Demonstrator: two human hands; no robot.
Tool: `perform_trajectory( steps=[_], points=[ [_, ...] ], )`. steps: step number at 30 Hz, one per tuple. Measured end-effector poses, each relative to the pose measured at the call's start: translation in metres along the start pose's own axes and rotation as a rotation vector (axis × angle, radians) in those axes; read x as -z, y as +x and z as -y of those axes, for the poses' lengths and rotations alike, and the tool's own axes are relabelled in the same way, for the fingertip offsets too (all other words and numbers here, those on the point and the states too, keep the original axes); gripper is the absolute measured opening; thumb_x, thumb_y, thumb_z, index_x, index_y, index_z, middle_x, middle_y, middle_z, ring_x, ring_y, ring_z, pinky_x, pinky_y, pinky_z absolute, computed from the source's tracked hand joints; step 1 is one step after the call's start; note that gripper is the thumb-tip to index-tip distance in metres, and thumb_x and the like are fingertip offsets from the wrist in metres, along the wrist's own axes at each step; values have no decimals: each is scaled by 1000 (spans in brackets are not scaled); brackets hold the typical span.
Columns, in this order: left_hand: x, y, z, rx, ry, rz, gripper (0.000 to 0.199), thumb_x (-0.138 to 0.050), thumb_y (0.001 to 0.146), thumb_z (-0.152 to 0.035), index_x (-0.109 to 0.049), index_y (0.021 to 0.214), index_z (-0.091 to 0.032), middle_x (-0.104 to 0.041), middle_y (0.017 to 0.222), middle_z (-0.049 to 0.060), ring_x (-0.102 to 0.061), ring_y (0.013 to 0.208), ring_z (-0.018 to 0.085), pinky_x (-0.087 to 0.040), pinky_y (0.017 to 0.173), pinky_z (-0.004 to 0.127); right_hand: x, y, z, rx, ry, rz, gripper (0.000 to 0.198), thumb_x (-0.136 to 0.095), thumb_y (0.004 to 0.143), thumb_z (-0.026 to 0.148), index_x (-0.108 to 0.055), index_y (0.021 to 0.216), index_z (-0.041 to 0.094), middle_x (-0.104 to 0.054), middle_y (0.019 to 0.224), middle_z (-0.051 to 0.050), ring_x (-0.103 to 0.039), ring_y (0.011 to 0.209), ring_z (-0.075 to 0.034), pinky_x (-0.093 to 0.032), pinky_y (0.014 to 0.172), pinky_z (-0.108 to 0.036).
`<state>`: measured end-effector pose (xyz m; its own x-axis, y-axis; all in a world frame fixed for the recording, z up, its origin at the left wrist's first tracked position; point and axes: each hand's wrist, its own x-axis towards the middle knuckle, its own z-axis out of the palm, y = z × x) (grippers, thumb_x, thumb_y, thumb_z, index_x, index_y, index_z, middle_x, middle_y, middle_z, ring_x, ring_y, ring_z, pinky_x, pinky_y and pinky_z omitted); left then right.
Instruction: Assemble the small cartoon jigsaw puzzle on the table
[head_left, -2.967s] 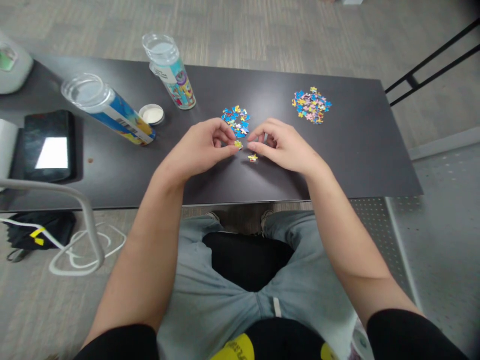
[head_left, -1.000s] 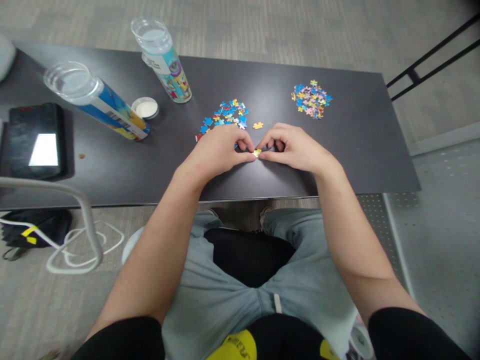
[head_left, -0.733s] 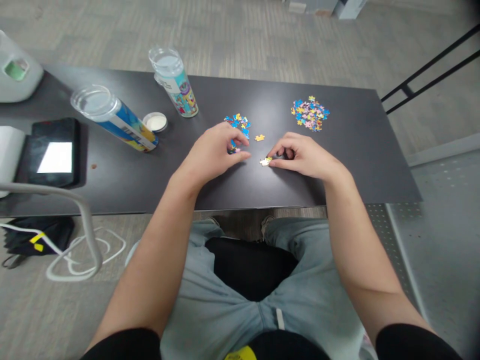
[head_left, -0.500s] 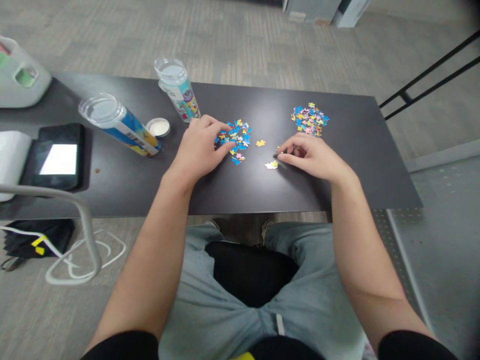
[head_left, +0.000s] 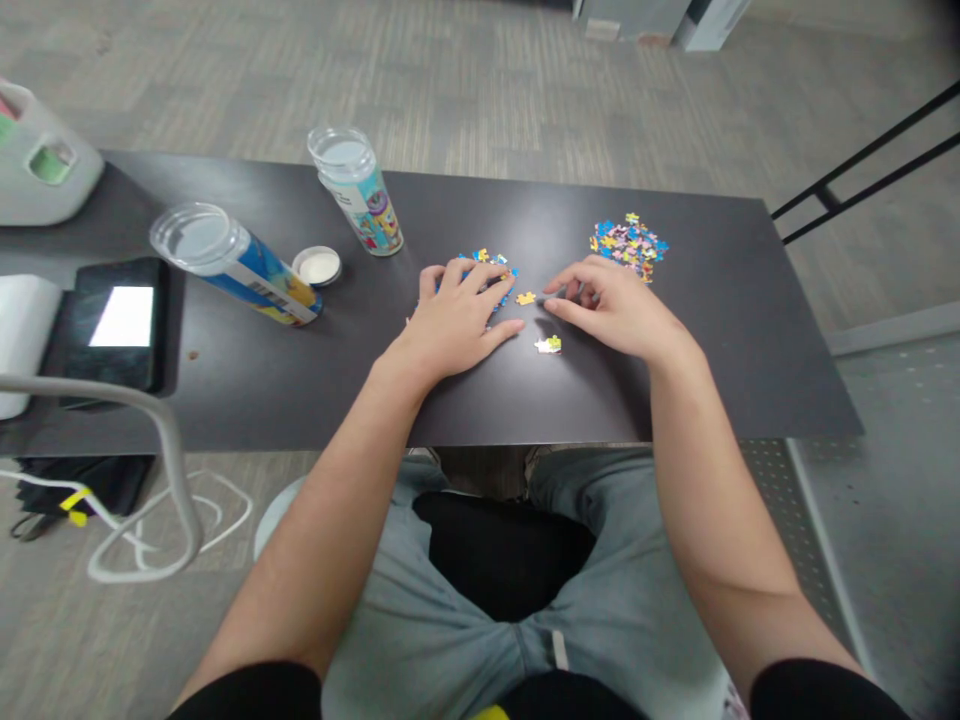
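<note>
My left hand [head_left: 459,322] lies spread, palm down, over a pile of mostly blue jigsaw pieces [head_left: 501,272], hiding much of it. My right hand [head_left: 604,308] is closed in a pinch, and a small greyish jigsaw piece [head_left: 553,295] shows between thumb and index finger. Just left of those fingertips rests a loose yellow jigsaw piece [head_left: 526,298]. Nearer me, a white and yellow bit of puzzle [head_left: 548,345] lies on the tabletop. Beyond my right hand is a second pile of jigsaw pieces [head_left: 628,243] in blue, pink and yellow.
Two clear-topped canisters, one blue and yellow [head_left: 259,275] and one with cartoon figures [head_left: 367,205], stand on the dark table [head_left: 247,400]. A white round lid [head_left: 317,266] sits beside them. Farther left is a black device with a lit screen [head_left: 120,318].
My left hand has moved right and spread over the blue pile. My right hand has shifted slightly left, away from the white and yellow bit and towards the loose yellow piece.
</note>
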<state>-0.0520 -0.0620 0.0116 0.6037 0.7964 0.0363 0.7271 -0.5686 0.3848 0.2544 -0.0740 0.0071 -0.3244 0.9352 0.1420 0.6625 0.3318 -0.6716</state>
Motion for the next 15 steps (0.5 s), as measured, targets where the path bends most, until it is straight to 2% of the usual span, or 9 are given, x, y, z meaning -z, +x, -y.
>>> perform_trajectory(
  steps=[6,11,15],
  points=[
    [-5,5,-12,-45,-15,-8,63,-74,123,-51,-81,182,-29,-71,188,20,-57,176,54,-38,150,78,4,3,1,-40,-22,24,17,-88,112,48,-92,120,34,-83,113,-12,-70,91,-35,-68,98,-59],
    [-11,8,-16,-64,-22,-24,61,-72,124,-50,-82,180,-26,-72,185,21,-60,172,53,-39,148,78,19,-10,-5,-88,-18,41,19,-91,108,43,-91,122,29,-82,111,-11,-67,91,-31,-64,98,-56],
    [-15,7,-22,-98,-48,-37,58,-71,126,-50,-82,178,-28,-76,181,18,-62,170,51,-38,148,76,29,-21,-9,-176,-44,-15,22,-92,109,51,-88,115,30,-84,114,-12,-65,88,-31,-63,96,-57]
  ],
)
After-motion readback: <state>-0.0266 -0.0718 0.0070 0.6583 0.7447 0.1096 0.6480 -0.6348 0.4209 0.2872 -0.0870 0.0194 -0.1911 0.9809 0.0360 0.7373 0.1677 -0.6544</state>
